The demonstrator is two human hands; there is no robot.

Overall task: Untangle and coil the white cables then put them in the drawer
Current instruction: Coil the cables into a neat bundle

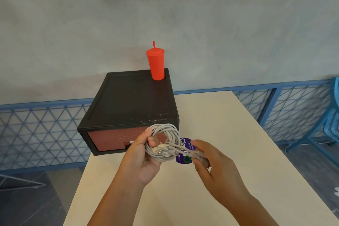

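A round coil of white cables [169, 134] hangs in the air just in front of the drawer. My left hand [141, 156] grips the coil's left side, thumb through the loop. Several loose ends with plugs stick out to the right, and my right hand [214, 163] pinches these ends. The black drawer unit [132, 97] stands at the table's far left, its reddish-brown drawer front [110, 138] closed.
A red tumbler with a straw [156, 64] stands on the back right corner of the drawer unit. A purple round sticker [184, 145] lies on the cream table [229, 134] under the hands. Blue mesh railing runs behind; a blue chair [332, 119] is at the right.
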